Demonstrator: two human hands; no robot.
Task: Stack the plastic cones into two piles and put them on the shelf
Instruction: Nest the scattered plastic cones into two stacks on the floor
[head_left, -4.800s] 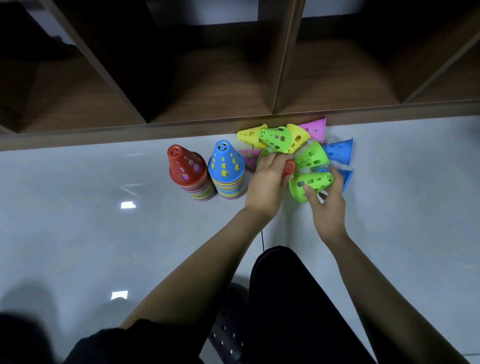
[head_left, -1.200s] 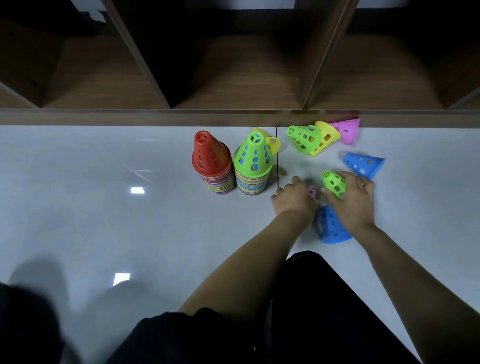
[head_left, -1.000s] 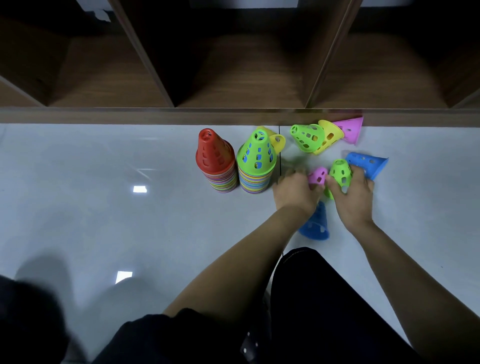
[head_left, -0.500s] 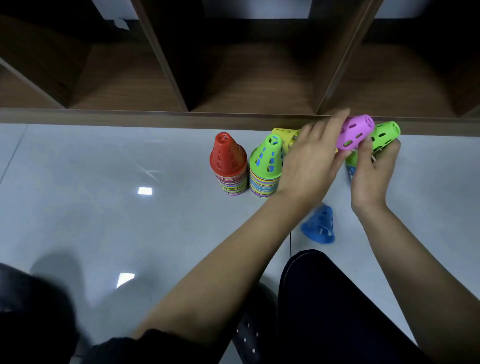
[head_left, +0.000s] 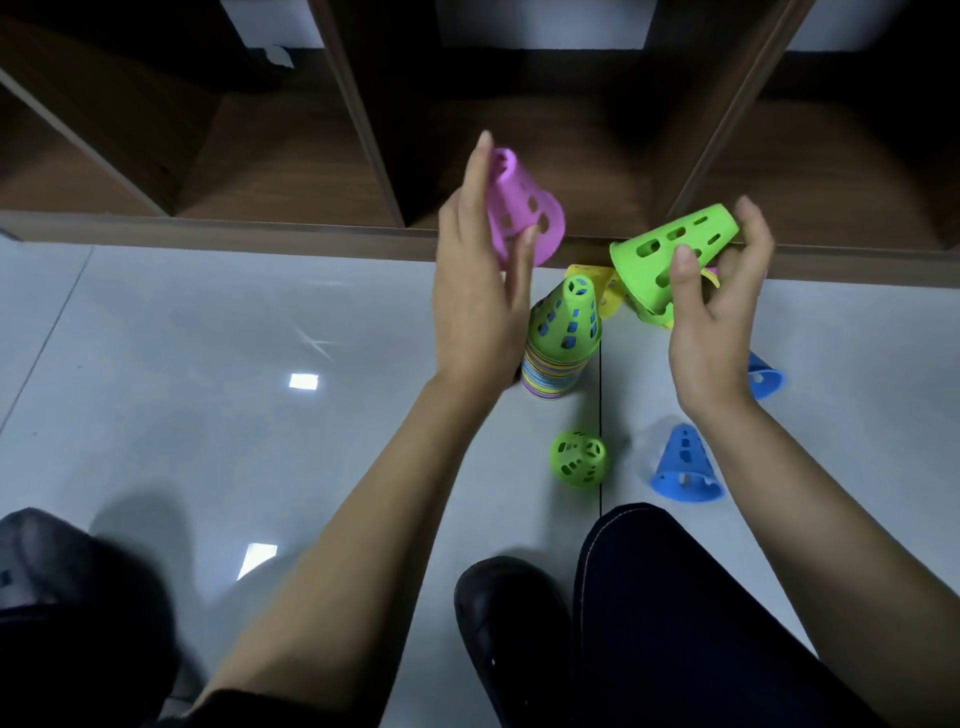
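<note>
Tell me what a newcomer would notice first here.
Two cones held aloft: the left hand holds a pink cone and the right hand a green cone, before the wooden shelf. Below them a green-topped stack stands on the floor, with a loose green cone and blue cone nearer the person.

I see an indoor room, perhaps a playroom: glossy grey floor tiles (head_left: 208, 364), a low wooden cubby shelf (head_left: 291, 231), bright plastic cones (head_left: 685, 467).

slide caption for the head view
Left hand holds a pink cone, right hand a green cone; a stack stands on the floor.
</note>
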